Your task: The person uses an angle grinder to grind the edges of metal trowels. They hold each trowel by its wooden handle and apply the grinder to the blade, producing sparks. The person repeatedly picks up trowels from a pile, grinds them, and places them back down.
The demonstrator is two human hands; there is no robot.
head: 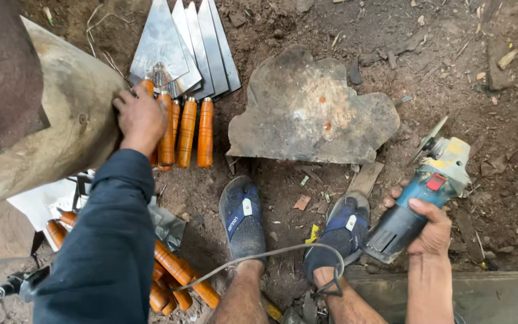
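My left hand reaches forward, fingers curled over the orange wooden handles of a fanned row of metal trowels lying on the dirt. It rests beside a large rounded stone-like block. My right hand grips a blue and grey angle grinder by its body, disc pointing up and away, held low to the right of my feet. The grinder's grey cable loops across my ankles. Both feet wear dark slippers.
A flat, irregular metal slab lies on the ground ahead of my feet. More orange-handled trowels are piled at lower left beneath my sleeve. Wood scraps and debris litter the dirt. A board edge runs along the lower right.
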